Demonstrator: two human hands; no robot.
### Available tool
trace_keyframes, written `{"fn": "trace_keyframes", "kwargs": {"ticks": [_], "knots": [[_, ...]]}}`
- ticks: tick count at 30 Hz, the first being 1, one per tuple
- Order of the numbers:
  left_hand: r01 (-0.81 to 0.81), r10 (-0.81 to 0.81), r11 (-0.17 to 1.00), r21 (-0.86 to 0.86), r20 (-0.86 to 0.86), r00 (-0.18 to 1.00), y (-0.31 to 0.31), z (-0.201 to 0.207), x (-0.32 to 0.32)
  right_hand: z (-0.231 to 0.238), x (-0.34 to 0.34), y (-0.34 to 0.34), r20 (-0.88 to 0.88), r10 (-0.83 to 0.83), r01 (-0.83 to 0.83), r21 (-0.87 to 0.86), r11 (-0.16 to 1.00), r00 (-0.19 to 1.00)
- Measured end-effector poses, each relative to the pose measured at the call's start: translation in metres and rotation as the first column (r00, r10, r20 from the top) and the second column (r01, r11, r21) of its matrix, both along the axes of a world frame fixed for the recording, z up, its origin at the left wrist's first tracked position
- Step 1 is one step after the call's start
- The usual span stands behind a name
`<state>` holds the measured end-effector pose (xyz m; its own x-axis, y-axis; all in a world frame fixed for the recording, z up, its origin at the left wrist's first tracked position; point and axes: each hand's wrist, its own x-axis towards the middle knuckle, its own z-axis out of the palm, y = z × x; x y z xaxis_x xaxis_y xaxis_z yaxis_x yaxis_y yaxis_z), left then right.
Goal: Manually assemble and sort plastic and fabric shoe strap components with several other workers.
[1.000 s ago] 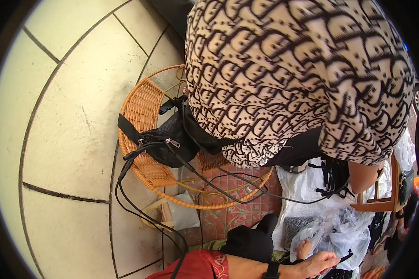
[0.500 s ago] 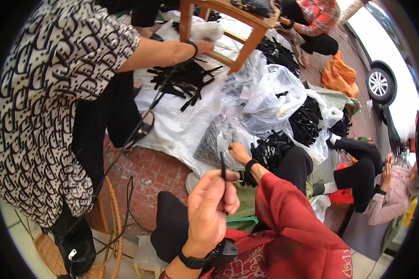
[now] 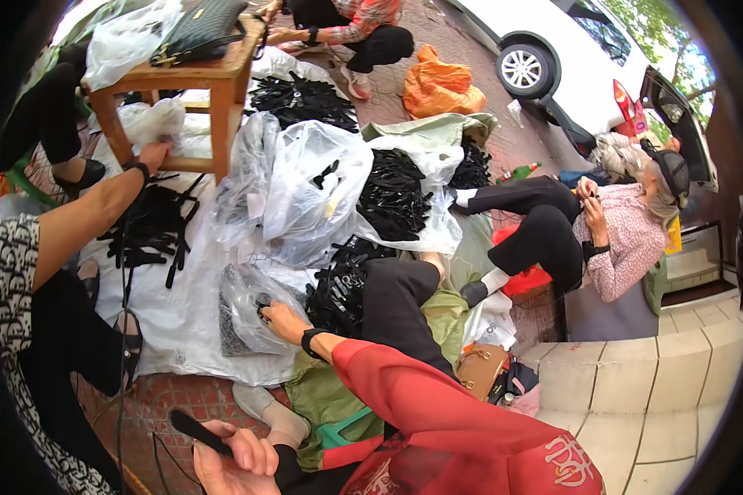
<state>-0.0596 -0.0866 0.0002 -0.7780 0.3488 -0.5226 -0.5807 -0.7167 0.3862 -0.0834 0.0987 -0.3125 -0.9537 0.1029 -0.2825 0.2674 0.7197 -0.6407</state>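
— Where are your hands right now?

— Your left hand (image 3: 231,458) is at the bottom edge of the frame, left of centre. It is clenched around a flat black plastic strip (image 3: 191,427), which sticks out toward the left.

— And your right one?

— Your right hand (image 3: 282,322) reaches out from the red sleeve to just left of the frame's middle. Its fingertips are at the mouth of a small clear plastic bag filled with dark pieces (image 3: 241,318). Whether they grip anything there, I cannot tell.

— What lies around that bag?

— It rests on a white plastic sheet spread on the ground (image 3: 182,346). Above it, toward the centre, stand larger clear sacks (image 3: 305,181), and beside them is a heap of black strips (image 3: 392,194).

— Is anyone else close?

— Another person's hand (image 3: 153,155) touches the leg of a wooden bench (image 3: 215,78) in the upper left. A person in a pink patterned top (image 3: 627,239) sits at the right.
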Motion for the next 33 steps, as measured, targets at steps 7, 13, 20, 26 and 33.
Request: {"fn": "trace_keyframes", "kwargs": {"ticks": [7,13,20,26,33], "knots": [[0.029,-0.029,1.0,-0.012,-0.044,0.999,0.008,-0.001,-0.007,0.0,-0.013,0.003,-0.266,-0.076,0.042,-0.133,0.99,0.961],[0.065,-0.065,0.998,-0.01,-0.05,0.997,0.018,0.002,-0.007,0.01,-0.013,-0.014,-0.285,-0.008,-0.028,-0.12,0.992,0.958],[0.08,-0.083,0.994,-0.07,-0.035,0.996,0.026,0.006,-0.004,0.029,-0.016,-0.016,-0.238,-0.173,0.125,-0.203,0.971,0.956],[0.031,-0.031,0.999,0.009,-0.029,0.999,0.023,-0.024,-0.004,0.086,-0.012,0.011,-0.183,-0.243,0.174,-0.328,0.929,0.952],[-0.034,0.034,0.999,-0.001,-0.141,0.989,0.009,-0.018,-0.008,0.088,-0.004,0.008,0.25,-0.351,0.405,-0.771,0.491,0.902]]}}
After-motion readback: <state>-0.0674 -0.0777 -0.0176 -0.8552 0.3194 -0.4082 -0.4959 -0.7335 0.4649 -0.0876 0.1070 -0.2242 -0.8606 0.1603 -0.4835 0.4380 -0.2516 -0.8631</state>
